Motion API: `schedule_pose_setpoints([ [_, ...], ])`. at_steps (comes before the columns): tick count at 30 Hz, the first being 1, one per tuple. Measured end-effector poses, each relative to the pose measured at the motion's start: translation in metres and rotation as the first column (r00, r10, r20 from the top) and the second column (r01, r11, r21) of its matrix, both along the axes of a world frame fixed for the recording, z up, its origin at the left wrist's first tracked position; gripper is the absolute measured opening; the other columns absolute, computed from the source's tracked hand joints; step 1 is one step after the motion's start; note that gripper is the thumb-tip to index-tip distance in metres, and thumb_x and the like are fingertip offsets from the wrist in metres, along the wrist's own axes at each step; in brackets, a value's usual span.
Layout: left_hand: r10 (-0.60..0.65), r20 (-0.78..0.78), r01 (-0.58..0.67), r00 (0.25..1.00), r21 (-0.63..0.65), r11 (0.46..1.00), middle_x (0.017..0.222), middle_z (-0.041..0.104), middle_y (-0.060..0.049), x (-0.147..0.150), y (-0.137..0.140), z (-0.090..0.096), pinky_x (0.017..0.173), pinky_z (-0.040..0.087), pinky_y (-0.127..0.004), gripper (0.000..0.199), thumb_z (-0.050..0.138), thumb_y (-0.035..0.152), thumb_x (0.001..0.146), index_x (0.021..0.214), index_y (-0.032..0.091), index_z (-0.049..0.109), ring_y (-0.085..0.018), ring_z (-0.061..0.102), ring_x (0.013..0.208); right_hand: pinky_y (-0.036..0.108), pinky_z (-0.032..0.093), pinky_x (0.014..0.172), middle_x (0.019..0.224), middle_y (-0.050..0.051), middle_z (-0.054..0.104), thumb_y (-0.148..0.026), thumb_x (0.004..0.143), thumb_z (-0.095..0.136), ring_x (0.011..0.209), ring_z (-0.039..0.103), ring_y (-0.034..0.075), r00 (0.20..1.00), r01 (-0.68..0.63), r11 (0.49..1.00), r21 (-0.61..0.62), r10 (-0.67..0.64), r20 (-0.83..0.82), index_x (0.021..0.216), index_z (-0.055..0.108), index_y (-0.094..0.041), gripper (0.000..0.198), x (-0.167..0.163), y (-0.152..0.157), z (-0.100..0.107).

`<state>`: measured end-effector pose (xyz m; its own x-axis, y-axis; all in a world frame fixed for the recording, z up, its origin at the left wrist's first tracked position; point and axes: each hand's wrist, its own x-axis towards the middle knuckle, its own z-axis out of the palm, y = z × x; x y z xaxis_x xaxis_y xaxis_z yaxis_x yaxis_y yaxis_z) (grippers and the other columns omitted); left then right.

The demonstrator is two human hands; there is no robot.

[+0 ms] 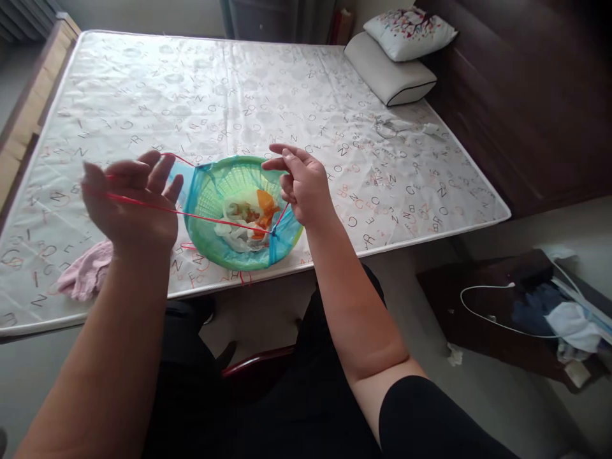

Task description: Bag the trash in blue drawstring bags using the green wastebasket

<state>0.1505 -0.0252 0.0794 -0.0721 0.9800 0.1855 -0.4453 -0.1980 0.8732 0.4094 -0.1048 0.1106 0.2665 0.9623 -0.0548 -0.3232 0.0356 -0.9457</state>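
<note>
A green mesh plastic basket [210, 185], lined with a thin blue plastic bag [191, 194], stands at the bed's near side. Crumpled white tissue [236, 239] and orange wrappers [265, 207] lie inside it. Red string [215, 220] runs taut from a bunched knot on the bag's near right rim to my left hand [136, 204]. There it loops round the partly curled fingers, palm turned up. Above the basket's right side, my right hand [303, 185] has its lower fingers curled where a short length of the string reaches them; its forefinger points left.
The basket rests on a letter-printed mattress [268, 108]. A pink cloth [86, 274] lies beside my left forearm. Pillows [406, 38] are stacked at the far right. A dark low table [478, 274] with a white cable [478, 312] and cloths stands at the right.
</note>
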Motion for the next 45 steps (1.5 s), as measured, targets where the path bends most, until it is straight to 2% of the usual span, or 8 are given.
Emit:
schedule_pose_setpoints([
  [6,-0.032,0.019,0.032,0.999,0.029,0.999,0.128,0.076,0.002,0.012,-0.017,0.021,0.100,0.058,-0.043,0.070,0.059,0.091,0.084,0.099,0.024,0.067,-0.033,0.064,0.137,0.020,0.035,0.043,0.095,-0.002,0.074,-0.056,0.104,0.061,0.051,0.042,0.005,0.989,-0.002,0.976,0.217,-0.030,0.147,0.120,0.069,-0.030,0.032,0.001,-0.013,0.017],
  [14,-0.113,-0.136,0.134,0.984,0.152,0.979,0.143,0.070,0.000,0.011,-0.029,0.029,0.107,0.056,-0.054,0.058,0.064,0.079,0.090,0.105,0.023,0.068,-0.035,0.060,0.144,0.024,0.028,0.042,0.080,-0.004,0.065,-0.056,0.102,0.063,0.047,0.036,0.006,0.997,0.053,0.986,0.161,-0.062,0.053,0.111,0.066,-0.028,0.030,0.004,-0.011,0.017],
  [20,-0.095,-0.094,0.109,0.991,0.159,0.981,0.145,0.070,0.000,0.010,-0.031,0.030,0.118,0.048,-0.060,0.045,0.061,0.068,0.096,0.103,0.024,0.070,-0.034,0.059,0.146,0.024,0.024,0.043,0.066,-0.007,0.053,-0.037,0.104,0.058,0.048,0.025,0.009,0.994,0.096,0.952,0.289,-0.106,0.018,0.106,0.066,-0.029,0.012,-0.004,-0.026,0.038],
  [25,-0.078,-0.106,0.090,0.991,0.118,0.989,0.148,0.067,-0.002,0.008,-0.036,0.032,0.115,0.049,-0.060,0.050,0.061,0.072,0.095,0.109,0.025,0.071,-0.034,0.062,0.141,0.024,0.032,0.047,0.068,-0.005,0.052,-0.041,0.107,0.055,0.049,0.034,0.010,0.983,0.105,0.941,0.322,-0.148,0.110,0.107,0.065,-0.029,0.015,-0.005,-0.030,0.042],
  [32,0.131,-0.018,-0.127,0.991,0.153,0.980,0.082,0.056,-0.003,0.019,-0.040,0.040,0.078,0.056,-0.032,0.055,0.059,0.074,0.096,0.101,0.021,0.075,-0.020,0.061,0.093,0.024,0.050,0.071,0.071,-0.004,0.059,-0.018,0.105,0.055,0.069,0.059,0.010,0.934,0.126,0.873,0.470,-0.264,0.240,0.101,0.065,-0.025,0.013,-0.019,-0.041,0.057],
  [35,-0.032,0.022,0.029,0.999,0.095,0.995,0.068,0.045,-0.003,0.037,-0.059,0.052,0.067,0.052,-0.031,0.051,0.055,0.065,0.101,0.091,0.021,0.079,-0.019,0.054,0.074,0.024,0.047,0.059,0.067,-0.006,0.057,-0.022,0.103,0.061,0.061,0.056,0.010,0.942,-0.133,0.921,0.366,0.003,0.336,0.110,0.070,-0.025,0.012,-0.029,-0.048,0.062],
  [38,-0.172,-0.116,0.180,0.978,0.053,0.982,0.064,0.048,-0.003,0.054,-0.079,0.056,0.064,0.051,-0.032,0.042,0.059,0.054,0.101,0.081,0.024,0.080,-0.018,0.052,0.065,0.025,0.046,0.058,0.071,-0.006,0.060,-0.020,0.098,0.062,0.060,0.052,0.011,0.814,-0.448,0.880,0.155,0.331,0.477,0.137,0.068,-0.030,0.041,-0.037,-0.053,0.061],
  [45,-0.116,-0.570,0.175,0.814,0.051,0.983,0.063,0.059,-0.003,0.050,-0.075,0.027,0.069,0.055,-0.035,0.036,0.067,0.040,0.097,0.065,0.022,0.068,-0.022,0.061,0.070,0.028,0.045,0.072,0.080,-0.004,0.065,-0.011,0.093,0.052,0.068,0.049,0.013,0.561,-0.483,0.875,0.035,0.279,0.779,0.153,0.063,-0.036,0.066,-0.043,-0.049,0.046],
])
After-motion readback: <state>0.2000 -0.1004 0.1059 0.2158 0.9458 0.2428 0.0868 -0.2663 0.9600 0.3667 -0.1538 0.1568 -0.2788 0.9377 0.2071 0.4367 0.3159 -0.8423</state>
